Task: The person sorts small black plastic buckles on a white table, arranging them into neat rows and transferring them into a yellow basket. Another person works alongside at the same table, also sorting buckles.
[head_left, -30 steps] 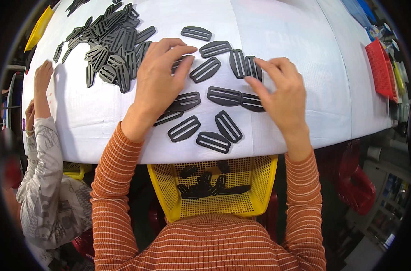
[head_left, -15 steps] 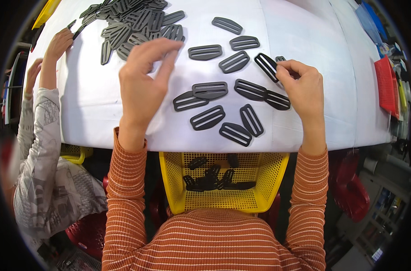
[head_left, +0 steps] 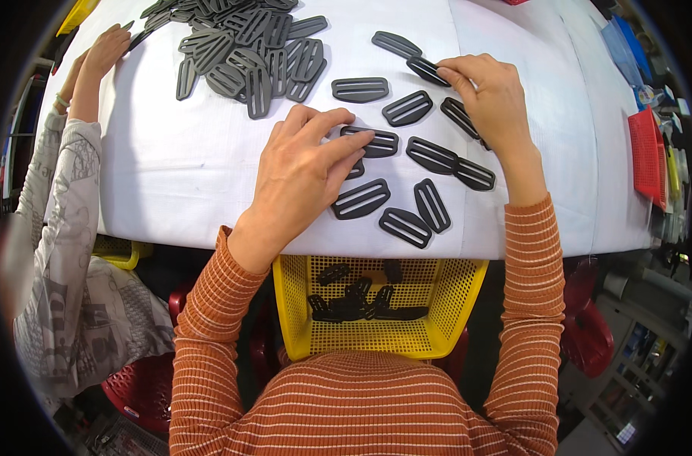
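Dark grey plastic strap sliders with two slots lie spread over the white table. My right hand (head_left: 483, 95) pinches the end of one strap slider (head_left: 424, 71) between thumb and fingertips, at the far side of the spread. Below that hand, another slider (head_left: 458, 116) lies partly covered. My left hand (head_left: 300, 171) is open, its fingers apart over a slider (head_left: 380, 143) in the middle; a fingertip rests on it. A second slider beneath those fingers is mostly hidden. Nearer the table edge lie further sliders (head_left: 361, 199).
A big heap of sliders (head_left: 243, 57) stands at the far left. Below the table edge, a yellow basket (head_left: 407, 346) holds several dark pieces. To the left, another person's hand (head_left: 107, 49) reaches across the table. A red basket (head_left: 646, 159) stands at right.
My left hand has come from the heap rightward and nearer, onto the middle sliders. My right hand has let go of one slider, moved farther left and away, and gripped another.
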{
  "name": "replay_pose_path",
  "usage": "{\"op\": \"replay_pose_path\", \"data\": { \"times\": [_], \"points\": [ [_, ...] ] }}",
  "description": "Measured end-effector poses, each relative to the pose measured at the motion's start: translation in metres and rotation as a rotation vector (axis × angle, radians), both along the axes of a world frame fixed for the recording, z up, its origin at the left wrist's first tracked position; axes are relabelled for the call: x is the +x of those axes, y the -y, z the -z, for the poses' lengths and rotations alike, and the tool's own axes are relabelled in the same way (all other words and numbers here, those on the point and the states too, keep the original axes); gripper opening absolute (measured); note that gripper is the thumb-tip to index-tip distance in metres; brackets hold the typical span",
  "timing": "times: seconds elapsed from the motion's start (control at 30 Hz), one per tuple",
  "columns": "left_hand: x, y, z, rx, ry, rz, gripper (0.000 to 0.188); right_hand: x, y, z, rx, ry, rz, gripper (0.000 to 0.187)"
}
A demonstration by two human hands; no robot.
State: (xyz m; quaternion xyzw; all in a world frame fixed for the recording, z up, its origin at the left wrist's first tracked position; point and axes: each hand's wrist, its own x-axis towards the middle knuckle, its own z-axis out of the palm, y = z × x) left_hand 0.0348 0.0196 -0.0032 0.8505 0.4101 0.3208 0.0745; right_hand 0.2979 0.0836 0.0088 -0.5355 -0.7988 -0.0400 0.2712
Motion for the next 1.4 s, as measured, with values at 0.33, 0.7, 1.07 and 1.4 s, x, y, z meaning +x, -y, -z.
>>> {"op": "replay_pose_path", "data": {
  "times": [0.33, 0.7, 1.07, 1.4],
  "points": [
    [-0.003, -0.006, -0.003, -0.068, 0.148, -0.030, 0.027, 0.008, -0.007, 0.009, 0.255, 0.247, 0.041, 0.009],
    [-0.040, 0.017, -0.006, -0.131, 0.089, -0.118, 0.040, -0.012, 0.041, -0.005, 0.112, -0.074, -0.140, 0.024],
    [-0.051, 0.046, -0.006, -0.159, 0.189, -0.184, 0.032, -0.010, 0.154, -0.001, -0.112, 0.012, 0.002, 0.032],
    [-0.023, 0.064, -0.004, -0.133, 0.103, -0.032, 0.041, -0.046, 0.177, 0.007, -0.071, -0.040, -0.022, 0.029]
  ]
}}
